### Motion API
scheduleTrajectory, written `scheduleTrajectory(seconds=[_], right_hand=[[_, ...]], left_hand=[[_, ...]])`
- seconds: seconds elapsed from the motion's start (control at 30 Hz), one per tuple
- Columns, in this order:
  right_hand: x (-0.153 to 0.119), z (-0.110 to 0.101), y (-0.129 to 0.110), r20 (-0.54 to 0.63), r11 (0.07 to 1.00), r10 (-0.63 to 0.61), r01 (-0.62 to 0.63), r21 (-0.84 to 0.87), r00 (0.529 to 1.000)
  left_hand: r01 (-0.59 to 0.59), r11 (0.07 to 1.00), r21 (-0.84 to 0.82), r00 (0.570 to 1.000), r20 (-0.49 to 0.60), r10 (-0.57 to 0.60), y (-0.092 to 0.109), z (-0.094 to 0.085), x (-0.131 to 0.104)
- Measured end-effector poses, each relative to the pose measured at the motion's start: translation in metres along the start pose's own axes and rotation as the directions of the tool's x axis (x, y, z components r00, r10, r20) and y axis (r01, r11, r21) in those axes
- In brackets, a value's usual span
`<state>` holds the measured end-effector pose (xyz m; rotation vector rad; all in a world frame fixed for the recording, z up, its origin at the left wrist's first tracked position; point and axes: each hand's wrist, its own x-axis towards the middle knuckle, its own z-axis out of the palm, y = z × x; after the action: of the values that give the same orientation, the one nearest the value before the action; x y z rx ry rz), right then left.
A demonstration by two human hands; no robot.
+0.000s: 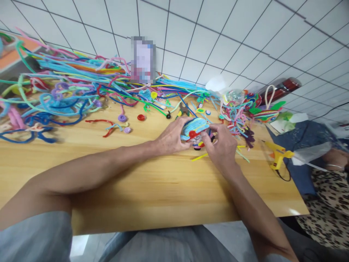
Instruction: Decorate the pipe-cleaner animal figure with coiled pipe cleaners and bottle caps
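Between my two hands is a round craft ball [196, 125] wrapped in light-blue pipe cleaner, with red, yellow and dark bits on its near side. My left hand [176, 135] curls round its left side, thumb below and fingers behind. On the other side, my right hand [222, 145] pinches the ball's right edge with thumb and forefinger. Whether a loose strand is in that pinch is too small to tell. A yellow pipe cleaner piece [200, 157] lies on the table just below the ball. Pliers [184, 110] with dark jaws lie right behind it.
Heaps of coloured pipe cleaners [68, 96] cover the table's back left. A phone-like screen [143, 60], blurred, leans on the tiled wall. A yellow glue gun [279, 154] lies at the right edge, near a person in leopard print [331, 189]. Finished-looking colourful pieces [264, 112] stand back right.
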<state>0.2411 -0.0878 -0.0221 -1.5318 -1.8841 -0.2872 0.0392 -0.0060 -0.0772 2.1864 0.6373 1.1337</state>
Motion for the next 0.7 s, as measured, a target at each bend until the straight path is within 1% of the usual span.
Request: scheduleTrajectory(seconds=[0.07, 0.13, 0.23, 0.3, 0.37, 0.53, 0.63, 0.7], right_hand=[[0.000, -0.004, 0.000, 0.015, 0.994, 0.069, -0.070, 0.087, 0.997], [0.000, -0.006, 0.002, 0.052, 0.966, 0.172, -0.179, 0.187, 0.984], [-0.001, -0.003, 0.007, 0.177, 0.872, 0.328, -0.369, 0.322, 0.928], [-0.002, 0.001, 0.011, 0.259, 0.805, 0.383, -0.458, 0.377, 0.887], [-0.002, 0.005, 0.014, 0.291, 0.774, 0.401, -0.491, 0.400, 0.869], [-0.001, 0.011, 0.019, 0.287, 0.758, 0.421, -0.507, 0.410, 0.861], [-0.001, 0.011, 0.022, 0.287, 0.757, 0.428, -0.513, 0.404, 0.857], [-0.002, 0.011, 0.024, 0.304, 0.747, 0.433, -0.527, 0.406, 0.849]], left_hand=[[0.014, 1.000, -0.007, 0.999, 0.029, -0.014, 0.003, -0.007, 0.004], [0.051, 0.998, -0.028, 0.996, 0.068, -0.049, 0.006, -0.016, 0.009], [0.082, 0.996, -0.045, 0.994, 0.080, -0.078, 0.008, -0.028, 0.017], [0.095, 0.993, -0.067, 0.993, 0.072, -0.090, 0.007, -0.033, 0.020], [0.128, 0.986, -0.104, 0.990, 0.076, -0.120, 0.006, -0.034, 0.022], [0.258, 0.949, -0.179, 0.966, 0.072, -0.249, 0.002, -0.026, 0.017], [0.276, 0.936, -0.218, 0.960, 0.098, -0.261, 0.001, -0.021, 0.012], [0.268, 0.941, -0.205, 0.962, 0.102, -0.252, 0.001, -0.018, 0.008]])
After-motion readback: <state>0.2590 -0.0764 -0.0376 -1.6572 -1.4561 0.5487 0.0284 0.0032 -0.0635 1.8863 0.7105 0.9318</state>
